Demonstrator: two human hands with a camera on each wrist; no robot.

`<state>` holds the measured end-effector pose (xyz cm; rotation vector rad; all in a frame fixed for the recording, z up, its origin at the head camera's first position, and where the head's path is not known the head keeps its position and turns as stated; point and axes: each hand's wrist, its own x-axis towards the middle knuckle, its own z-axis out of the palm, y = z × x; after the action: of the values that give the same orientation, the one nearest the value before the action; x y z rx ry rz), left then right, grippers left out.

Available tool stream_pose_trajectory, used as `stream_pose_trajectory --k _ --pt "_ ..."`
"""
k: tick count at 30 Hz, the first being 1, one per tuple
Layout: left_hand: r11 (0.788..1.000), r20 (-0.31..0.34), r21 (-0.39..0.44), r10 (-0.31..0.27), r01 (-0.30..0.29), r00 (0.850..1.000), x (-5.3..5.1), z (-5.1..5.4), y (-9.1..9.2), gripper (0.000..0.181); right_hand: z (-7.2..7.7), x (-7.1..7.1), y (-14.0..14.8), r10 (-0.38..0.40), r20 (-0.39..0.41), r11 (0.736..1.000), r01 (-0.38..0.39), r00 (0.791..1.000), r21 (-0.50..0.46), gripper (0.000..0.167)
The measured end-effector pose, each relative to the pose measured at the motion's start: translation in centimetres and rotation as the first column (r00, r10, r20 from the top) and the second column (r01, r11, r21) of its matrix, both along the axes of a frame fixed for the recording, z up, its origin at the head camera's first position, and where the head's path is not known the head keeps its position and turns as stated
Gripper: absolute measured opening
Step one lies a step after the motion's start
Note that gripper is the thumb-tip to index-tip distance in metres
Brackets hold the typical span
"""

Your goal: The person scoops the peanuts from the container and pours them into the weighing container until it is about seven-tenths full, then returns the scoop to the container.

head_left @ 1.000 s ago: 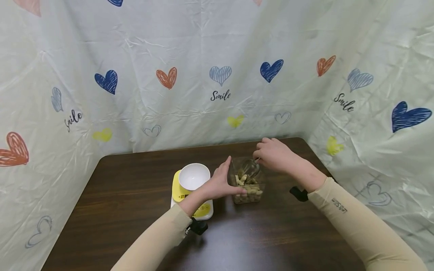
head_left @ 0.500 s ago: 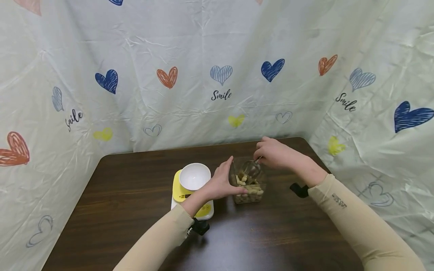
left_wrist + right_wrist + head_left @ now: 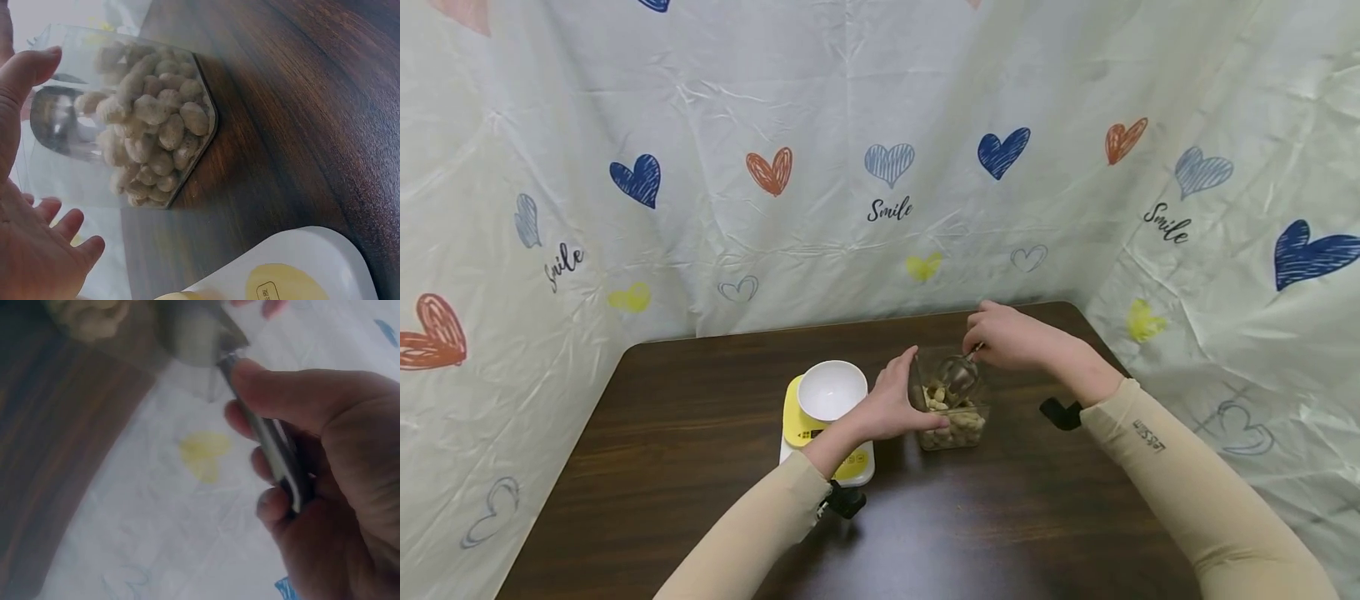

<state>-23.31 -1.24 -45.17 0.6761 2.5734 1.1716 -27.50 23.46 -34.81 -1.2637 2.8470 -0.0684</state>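
A clear square container (image 3: 951, 437) of unshelled peanuts (image 3: 159, 119) stands on the dark wooden table. My left hand (image 3: 891, 404) holds it from the left, thumb at the front wall and fingers toward the far left corner. My right hand (image 3: 1011, 337) grips the handle of a metal scoop (image 3: 958, 379) from above; the right wrist view shows the fingers wrapped around that handle (image 3: 269, 440). The scoop's bowl points down inside the container, against the peanuts. How much it carries is hidden. In the left wrist view, the scoop (image 3: 59, 122) shows blurred through the clear wall.
Left of the container is a yellow and white kitchen scale (image 3: 797, 425) with a white bowl (image 3: 831, 392) on it. My left forearm crosses over part of the scale. A white curtain (image 3: 820, 275) with printed hearts hangs behind the table (image 3: 685, 400).
The scoop has shifted and turned slightly inside the container, and more of its handle shows under my right hand. My left hand stays in place on the container.
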Motion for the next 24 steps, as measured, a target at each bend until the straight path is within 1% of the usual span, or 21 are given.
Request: stream_pose_trajectory --k 4,9,14,17,20,24 --pt "1.0 0.014 0.012 0.005 -0.005 1.0 0.1 0.1 0.1 0.123 -0.3 -0.4 -0.5 -0.012 0.066 1.0 0.011 0.998 0.014 0.011" --pt "1.0 0.009 0.017 0.006 -0.006 1.0 0.1 0.0 0.1 0.123 -1.4 -0.7 -1.1 -0.009 0.088 1.0 0.008 0.996 0.017 0.01" --pt "1.0 -0.004 0.011 0.019 -0.019 1.0 -0.1 -0.1 0.0 0.123 -2.0 -0.7 -0.8 -0.014 0.105 1.0 0.016 0.994 -0.024 0.011" --pt "1.0 -0.004 0.008 0.019 -0.019 1.0 -0.1 -0.1 0.0 0.124 -1.8 -0.5 -0.5 -0.003 0.118 0.999 0.007 0.993 -0.033 0.011" --pt "1.0 -0.004 0.006 0.013 -0.013 1.0 -0.1 -0.2 0.1 0.123 -1.2 -0.4 -0.3 -0.011 0.146 0.999 0.018 0.989 -0.047 0.011" --pt "1.0 -0.011 0.012 0.017 -0.017 1.0 -0.2 -0.3 0.2 0.124 -0.2 -0.6 0.3 -0.05 0.199 0.996 0.063 0.979 -0.06 0.01"
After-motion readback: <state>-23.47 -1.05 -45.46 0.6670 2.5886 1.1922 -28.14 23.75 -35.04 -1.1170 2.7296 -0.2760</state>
